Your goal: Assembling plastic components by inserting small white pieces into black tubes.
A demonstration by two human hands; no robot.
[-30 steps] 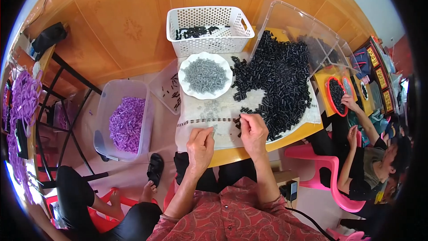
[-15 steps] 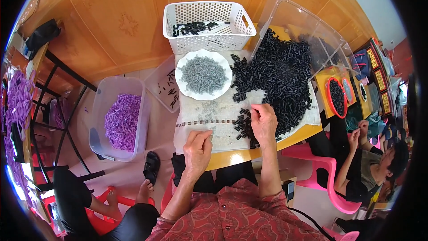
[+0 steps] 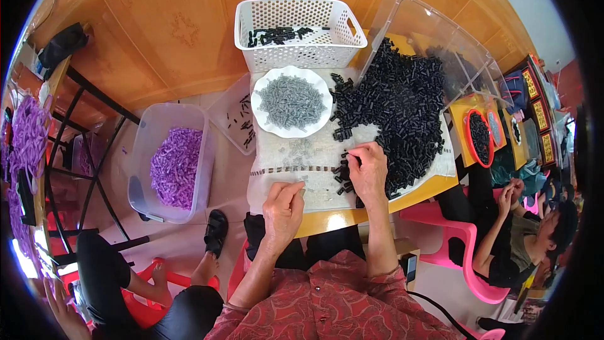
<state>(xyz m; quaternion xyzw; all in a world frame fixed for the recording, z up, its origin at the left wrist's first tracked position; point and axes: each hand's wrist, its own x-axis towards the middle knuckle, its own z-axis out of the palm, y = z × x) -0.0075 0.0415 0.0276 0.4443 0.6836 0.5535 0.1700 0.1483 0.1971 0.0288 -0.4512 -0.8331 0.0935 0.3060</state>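
My right hand (image 3: 368, 170) rests on the near edge of a big heap of small black plastic pieces (image 3: 396, 104), its fingertips pinched on a few of them. My left hand (image 3: 284, 209) lies on the white cloth (image 3: 296, 151) that covers the small table, fingers curled together near the front edge; whether it holds a piece I cannot see. A white plate of small grey pieces (image 3: 291, 101) stands just beyond both hands. Behind it is a white perforated basket (image 3: 299, 28) with a few black pieces inside.
A clear plastic bin (image 3: 434, 31) lies tipped behind the black heap. On the floor at left stand a clear tub of purple pieces (image 3: 173, 167) and a clear lid (image 3: 236, 119). A person sits at right by a red bowl (image 3: 478, 138); another person's legs are at lower left.
My right hand has moved forward and right from the cloth's front into the edge of the black heap. My left hand has stayed near the front edge.
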